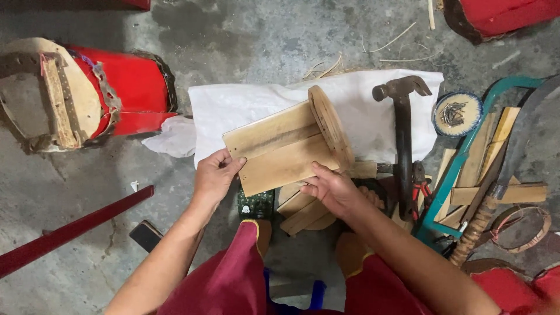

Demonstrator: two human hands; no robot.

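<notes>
I hold a light wooden piece [280,149] made of flat slats joined to a round wooden disc [331,125] at its right end. My left hand [214,175] grips the slats' left corner. My right hand [332,189] holds the lower right edge, near the disc. The piece hovers over a white woven sack [373,111] spread on the concrete floor. More cut wooden slats [303,213] lie under my right hand.
A claw hammer [402,134] and red-handled pliers [420,186] lie right of the piece. A round tin of nails [457,114], a teal saw frame [461,163] and wood offcuts [501,192] sit farther right. A red drum shell [125,93] lies at left, a red bar [70,230] lower left.
</notes>
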